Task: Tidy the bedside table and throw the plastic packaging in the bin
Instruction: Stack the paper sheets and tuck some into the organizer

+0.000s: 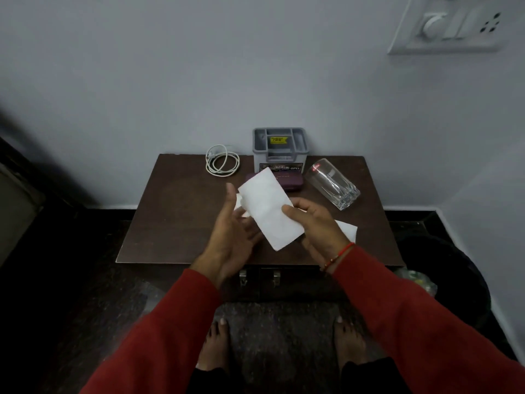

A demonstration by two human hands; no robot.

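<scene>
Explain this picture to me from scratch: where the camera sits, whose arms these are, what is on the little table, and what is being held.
There is no machine here. A person wears one wide-angle camera on the head, looking forward and down, so the red-sleeved arms and bare feet are their own.

The right hand pinches a white folded paper above the table. The left hand is open beside it, fingers relaxed, touching or nearly touching the paper.

On the table lie a coiled white cable, a grey organiser box against the wall, a purple case before it, a glass on its side, and another white sheet partly hidden behind the right hand.

A dark bin stands on the floor at right.
</scene>
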